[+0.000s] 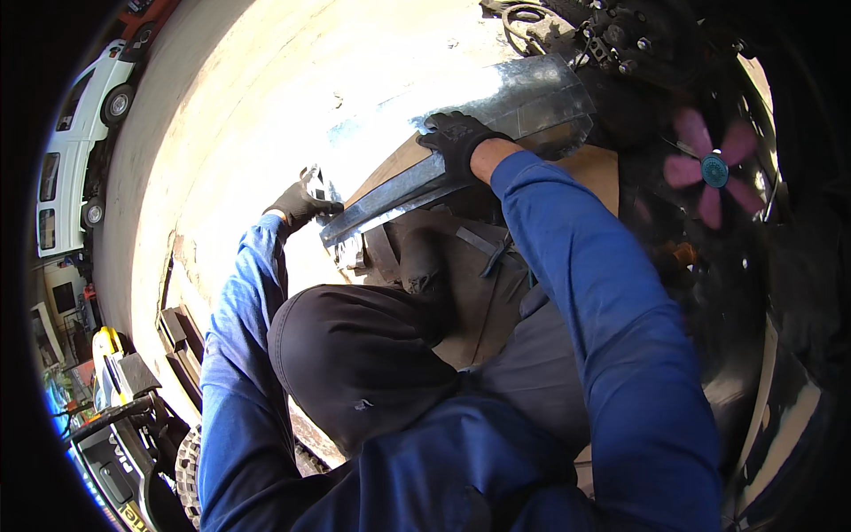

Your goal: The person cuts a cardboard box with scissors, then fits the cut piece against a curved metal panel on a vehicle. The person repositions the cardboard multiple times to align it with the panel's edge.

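A shiny galvanised metal sheet [519, 93] lies in front of me, glaring in strong sunlight. Its near edge is a long folded strip [390, 200] that slants up to the right. My left hand [304, 203], in a black glove, closes on the strip's left end, with bright glare hiding part of the fingers. Further right, my gloved right hand [456, 144] grips the sheet near the strip, fingers bent over the metal. Between the two hands a brown, cardboard-like surface [390, 168] shows. Below the strip, a thin tool with a blue part [495, 258] lies near my shoes.
To the right, in shade, is a fan with pink blades [714, 168]. Dark machine parts and a coiled hose [525, 19] sit at the far right. A white van [75, 151] is parked far left. A motorcycle [115, 461] with a knobbly tyre [188, 470] stands close at lower left.
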`<state>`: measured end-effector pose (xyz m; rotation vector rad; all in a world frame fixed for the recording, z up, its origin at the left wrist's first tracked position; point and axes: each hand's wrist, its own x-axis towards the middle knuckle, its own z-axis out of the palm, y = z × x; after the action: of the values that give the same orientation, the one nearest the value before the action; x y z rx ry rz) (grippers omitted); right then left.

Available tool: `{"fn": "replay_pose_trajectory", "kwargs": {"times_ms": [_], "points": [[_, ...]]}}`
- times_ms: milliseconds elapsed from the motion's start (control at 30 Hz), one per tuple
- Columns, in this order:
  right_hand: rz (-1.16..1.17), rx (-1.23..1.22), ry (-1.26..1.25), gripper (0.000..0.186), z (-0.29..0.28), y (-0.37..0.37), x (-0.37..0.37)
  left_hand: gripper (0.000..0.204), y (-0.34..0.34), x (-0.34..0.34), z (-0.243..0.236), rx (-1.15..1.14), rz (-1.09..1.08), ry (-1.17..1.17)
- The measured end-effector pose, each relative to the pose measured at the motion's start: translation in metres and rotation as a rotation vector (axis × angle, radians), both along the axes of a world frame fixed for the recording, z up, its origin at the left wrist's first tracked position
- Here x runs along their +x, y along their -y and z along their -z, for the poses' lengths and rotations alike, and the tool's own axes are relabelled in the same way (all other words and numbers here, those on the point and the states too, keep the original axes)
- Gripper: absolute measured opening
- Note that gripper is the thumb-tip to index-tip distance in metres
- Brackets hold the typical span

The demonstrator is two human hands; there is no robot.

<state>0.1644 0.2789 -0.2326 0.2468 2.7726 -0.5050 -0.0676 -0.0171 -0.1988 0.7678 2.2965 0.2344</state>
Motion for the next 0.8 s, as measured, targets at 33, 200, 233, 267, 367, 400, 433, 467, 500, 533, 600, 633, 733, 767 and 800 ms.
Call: {"fn": "replay_pose_trajectory", "kwargs": {"times_ms": [33,200,233,267,367,400,433,467,500,533,600,633,733,767,800], "points": [[-0.024,0.026,0.016,0.078,0.001,0.0,-0.002,0.128,0.0,0.002,-0.002,0.032,0.004,0.012],[-0.054,0.038,-0.01,0.079,0.002,0.0,0.0,0.126,-0.003,0.006,-0.009,-0.004,-0.052,0.086],[-0.064,0.048,-0.013,0.079,0.001,0.0,0.001,0.126,-0.002,0.006,-0.01,0.011,-0.071,0.109],[-0.073,0.057,-0.017,0.08,0.0,0.0,0.002,0.126,-0.002,0.006,-0.01,0.023,-0.093,0.138],[-0.06,0.034,0.004,0.08,-0.006,-0.001,0.006,0.125,-0.002,0.004,-0.01,0.017,-0.046,0.108],[-0.066,0.042,-0.004,0.08,-0.008,-0.001,0.007,0.125,-0.002,0.003,-0.009,0.017,-0.051,0.115],[-0.071,0.05,-0.012,0.08,-0.01,-0.002,0.008,0.125,-0.002,0.002,-0.008,0.015,-0.062,0.124],[-0.076,0.073,-0.001,0.08,-0.012,-0.002,0.009,0.125,-0.001,0.002,-0.007,0.013,-0.076,0.133],[-0.088,0.078,-0.004,0.08,-0.014,-0.003,0.01,0.125,-0.001,0.001,-0.006,-0.027,-0.076,0.121],[-0.087,0.088,-0.003,0.08,-0.014,-0.003,0.011,0.125,0.0,0.001,-0.006,-0.024,-0.057,0.098],[-0.082,0.109,-0.002,0.079,-0.015,-0.004,0.012,0.125,0.0,0.002,-0.006,-0.016,-0.03,0.041],[-0.083,0.123,0.008,0.08,-0.014,-0.004,0.012,0.125,0.0,0.003,-0.006,0.0,-0.011,0.023],[-0.078,0.128,-0.018,0.084,-0.009,-0.005,0.011,0.125,-0.001,0.006,-0.009,0.041,0.0,0.039],[-0.076,0.132,-0.036,0.085,-0.007,-0.006,0.011,0.124,-0.002,0.006,-0.011,0.012,-0.042,0.057],[-0.07,0.131,-0.054,0.086,-0.005,-0.007,0.011,0.124,-0.002,0.007,-0.012,-0.001,-0.038,0.054]]}}
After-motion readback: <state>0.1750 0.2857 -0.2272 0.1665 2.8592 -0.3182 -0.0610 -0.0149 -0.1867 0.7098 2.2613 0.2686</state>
